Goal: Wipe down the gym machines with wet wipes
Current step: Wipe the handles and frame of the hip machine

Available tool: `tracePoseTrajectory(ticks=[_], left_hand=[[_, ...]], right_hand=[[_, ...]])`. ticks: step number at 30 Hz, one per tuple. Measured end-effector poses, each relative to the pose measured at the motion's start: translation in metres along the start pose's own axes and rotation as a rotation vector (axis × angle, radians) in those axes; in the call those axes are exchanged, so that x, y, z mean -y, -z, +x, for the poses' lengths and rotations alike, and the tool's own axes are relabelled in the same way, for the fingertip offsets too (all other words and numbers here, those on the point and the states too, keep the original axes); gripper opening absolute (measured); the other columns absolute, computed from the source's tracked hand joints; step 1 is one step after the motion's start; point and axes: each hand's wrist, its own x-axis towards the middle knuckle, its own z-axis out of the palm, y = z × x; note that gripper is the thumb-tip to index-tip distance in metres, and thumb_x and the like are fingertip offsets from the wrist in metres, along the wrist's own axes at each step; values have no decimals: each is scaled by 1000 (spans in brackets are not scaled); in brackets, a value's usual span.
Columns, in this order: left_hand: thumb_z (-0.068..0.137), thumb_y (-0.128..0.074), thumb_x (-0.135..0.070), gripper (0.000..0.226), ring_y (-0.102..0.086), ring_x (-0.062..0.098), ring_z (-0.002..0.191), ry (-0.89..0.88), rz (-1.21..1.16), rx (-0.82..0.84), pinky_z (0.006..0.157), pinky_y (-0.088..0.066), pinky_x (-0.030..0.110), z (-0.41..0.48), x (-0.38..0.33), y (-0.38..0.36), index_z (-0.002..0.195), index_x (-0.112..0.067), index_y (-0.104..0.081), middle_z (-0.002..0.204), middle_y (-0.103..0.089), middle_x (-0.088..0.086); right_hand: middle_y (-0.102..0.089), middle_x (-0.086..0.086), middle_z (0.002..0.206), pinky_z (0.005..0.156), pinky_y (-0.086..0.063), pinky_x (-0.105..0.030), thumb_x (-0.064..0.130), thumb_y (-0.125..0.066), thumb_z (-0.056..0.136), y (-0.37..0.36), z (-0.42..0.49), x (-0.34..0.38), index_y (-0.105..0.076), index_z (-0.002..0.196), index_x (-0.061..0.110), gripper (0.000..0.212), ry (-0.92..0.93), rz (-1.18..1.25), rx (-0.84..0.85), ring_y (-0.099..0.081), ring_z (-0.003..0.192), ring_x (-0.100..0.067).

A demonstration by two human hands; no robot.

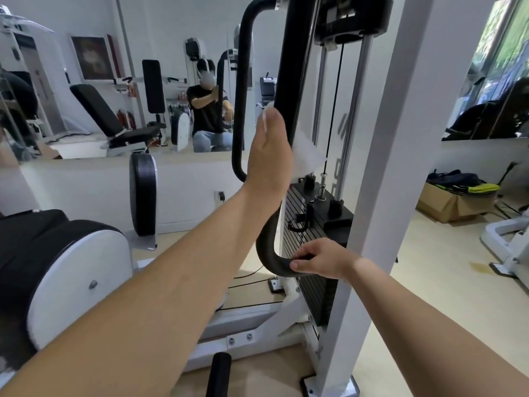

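- The white wet wipe is pressed flat against the broad black upright column of the gym machine, just to the left of the white square upright post.
- The wipe is covered by the left hand, which is seen edge-on with its fingers stretched upward and not curled. The cloth is held by pressure of palm and fingers, and its loose edge shows on the side nearer the post.
- The long axis of the column runs nearly vertical and leans slightly. The hand is laid along that axis, so the next stroke is judged to run up or down the column, not across it.
- The wipe lies directly under the left hand, on its far side. No reach is needed, only a slide.
- The right hand is wrapped around the bent black steel tube, low down and left of the post. Its thumb is tucked beneath the tube, and no wipe is seen in it.
- The right hand is judged to serve only as a brace. It lies well below the wipe, so the left hand is the working one.
- The black weight stack sits between the tube and the post.
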Motion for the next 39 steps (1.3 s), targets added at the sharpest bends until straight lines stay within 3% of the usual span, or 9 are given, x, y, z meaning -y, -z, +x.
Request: tracePoseTrajectory(ticks=[4, 8, 14, 17, 22, 27, 30, 35, 39], left_hand=[[109, -20, -52, 51, -54, 15, 129, -131, 330, -160, 106, -45, 35, -62, 71, -2, 158, -36, -21, 144, -53, -6], [103, -18, -64, 57, -54, 19, 122, 85, 449, -164, 104, -49, 49, -114, 137, 6, 148, -29, -28, 134, -52, -1], [110, -17, -50, 53, -52, -12, 105, 73, 235, -32, 95, -39, 16, -48, 46, 8, 152, -25, -39, 127, -57, -15], [108, -17, -58, 61, -44, 5, 140, 68, 89, 23, 118, -31, 29, -20, 30, 12, 157, -28, -36, 154, -49, -7], [108, -20, -57, 48, -62, 7, 90, 307, 22, -28, 84, -48, 26, -73, 98, 24, 104, -31, -60, 91, -62, -4], [108, -21, -57, 60, -66, 21, 89, 603, -39, -13, 78, -51, 31, -70, 88, 31, 102, -19, -66, 96, -70, 10], [109, -22, -56, 56, -56, 14, 72, 398, -66, 74, 67, -46, 29, -21, 19, 23, 86, -22, -61, 77, -60, -3], [110, -20, -52, 58, -36, 13, 148, -20, 24, 38, 124, -24, 36, 25, -36, -3, 160, -24, -32, 161, -42, -3], [110, -17, -50, 49, -50, -26, 100, -17, 194, -30, 92, -40, 15, -45, 49, 9, 148, -32, -42, 120, -62, -23]], right_hand=[[-78, 3, 95, 77, -47, -19, 33, -78, 90, 0, 1, 0, -81, 98, 24, 13, -23, 31, -21, -71, 96, -12], [-79, 7, 94, 74, -45, -14, 33, -79, 90, 0, 4, 0, -80, 100, 24, 13, -37, 46, -13, -72, 94, -7], [-78, 3, 96, 82, -47, -23, 34, -79, 90, 1, 3, 0, -81, 98, 25, 12, -41, 66, -18, -69, 97, -12], [-78, 3, 95, 80, -46, -22, 33, -79, 90, 1, 3, 0, -81, 97, 24, 12, -38, 75, -11, -70, 96, -12], [-79, 2, 94, 81, -50, -19, 33, -81, 88, 1, 2, -1, -80, 97, 21, 15, -29, 73, -26, -72, 95, -12], [-79, 0, 93, 90, -56, -24, 30, -82, 87, 1, 1, 0, -81, 92, 20, 11, -11, 113, -14, -75, 94, -15], [-79, 0, 95, 92, -54, -26, 32, -80, 88, 1, 2, -2, -81, 93, 23, 11, -17, 99, -19, -73, 97, -16], [-79, 3, 93, 93, -54, -29, 35, -80, 87, 0, 3, -4, -81, 93, 26, 11, -35, 98, -14, -73, 97, -15], [-79, 5, 90, 86, -51, -25, 34, -81, 87, -1, 3, -2, -82, 93, 25, 11, -55, 105, -23, -73, 94, -12]])
